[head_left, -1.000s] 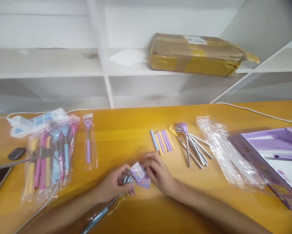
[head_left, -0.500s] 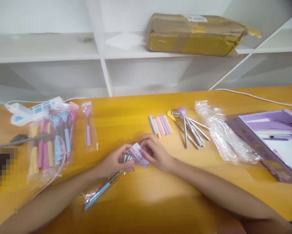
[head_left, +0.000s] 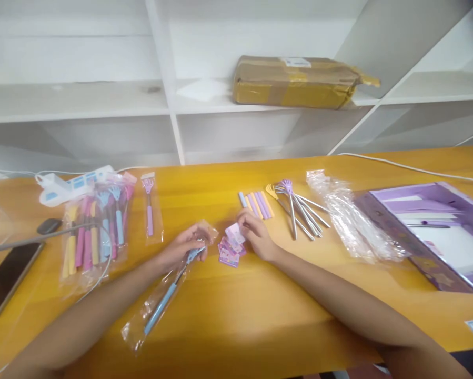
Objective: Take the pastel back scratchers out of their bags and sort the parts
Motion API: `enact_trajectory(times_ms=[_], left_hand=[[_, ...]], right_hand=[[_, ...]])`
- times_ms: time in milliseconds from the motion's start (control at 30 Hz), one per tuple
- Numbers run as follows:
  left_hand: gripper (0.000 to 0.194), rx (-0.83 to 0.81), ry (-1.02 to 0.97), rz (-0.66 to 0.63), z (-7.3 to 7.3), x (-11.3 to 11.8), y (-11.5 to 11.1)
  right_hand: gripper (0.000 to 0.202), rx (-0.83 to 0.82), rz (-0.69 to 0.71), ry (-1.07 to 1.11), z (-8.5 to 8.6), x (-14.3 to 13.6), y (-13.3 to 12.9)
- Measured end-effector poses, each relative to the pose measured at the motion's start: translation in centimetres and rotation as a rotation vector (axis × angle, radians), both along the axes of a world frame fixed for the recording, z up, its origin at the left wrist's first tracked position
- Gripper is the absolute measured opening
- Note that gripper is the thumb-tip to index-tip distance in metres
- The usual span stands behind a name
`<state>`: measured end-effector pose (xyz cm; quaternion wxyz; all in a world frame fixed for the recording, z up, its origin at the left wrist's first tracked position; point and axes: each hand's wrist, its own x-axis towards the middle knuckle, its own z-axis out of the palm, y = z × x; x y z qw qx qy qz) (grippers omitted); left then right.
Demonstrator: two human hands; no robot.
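My left hand (head_left: 187,245) is closed round the head end of a blue back scratcher (head_left: 160,309), which lies slantwise in a clear plastic sleeve (head_left: 131,329). The sleeve's upper end sticks out past my fingers. My right hand (head_left: 257,234) pinches a small pale purple card (head_left: 234,233). Directly below it, several purple and pink printed cards (head_left: 229,256) lie loosely overlapped on the table. Beyond my right hand is a row of blue, yellow and purple handle tubes (head_left: 260,204). Silver scratcher rods with purple and yellow claw heads (head_left: 299,210) lie beside them.
Bagged back scratchers (head_left: 92,231) lie at left near a power strip (head_left: 76,185) and phone (head_left: 9,279). One bagged purple scratcher (head_left: 149,208) lies apart. Clear plastic bags (head_left: 354,221) and a purple box (head_left: 421,258) are at right. A taped carton (head_left: 295,84) sits on the shelf.
My right hand has drawn a card up from the loose cards, which now lie apart from my left hand. The left hand keeps the sleeved scratcher. The whole view has shifted a little.
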<state>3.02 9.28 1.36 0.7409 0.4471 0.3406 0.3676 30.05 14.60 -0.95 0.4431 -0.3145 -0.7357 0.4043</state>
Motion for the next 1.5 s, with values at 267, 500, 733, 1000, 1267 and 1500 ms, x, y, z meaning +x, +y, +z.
enact_trajectory(times_ms=[267,500,733,1000,1267,1500], left_hand=[[0.047,0.011,-0.029,-0.168,-0.5,0.1,-0.3],[0.078,-0.041,-0.029,-0.31,-0.7,-0.1,-0.6],[0.05,-0.098,-0.1,-0.611,-0.4,-0.9,-0.2],[0.051,-0.057,0.028,-0.574,-0.3,-1.1,-0.1],[0.041,-0.015,0.164,-0.583,0.4,-1.2,0.0],[0.032,-0.134,0.074,-0.501,0.0,-0.9,-0.2]], right_hand=[[0.038,0.26,0.031,-0.188,1.0,-0.5,-0.6],[0.02,0.346,0.24,-0.328,1.8,-2.2,-3.2],[0.043,0.117,-0.283,0.142,4.4,-0.2,-2.2],[0.04,-0.077,-0.278,0.359,7.2,0.9,-0.8],[0.026,-0.1,-0.16,0.267,11.0,2.5,-0.3],[0.015,0.276,-0.859,0.192,17.5,16.4,5.0]])
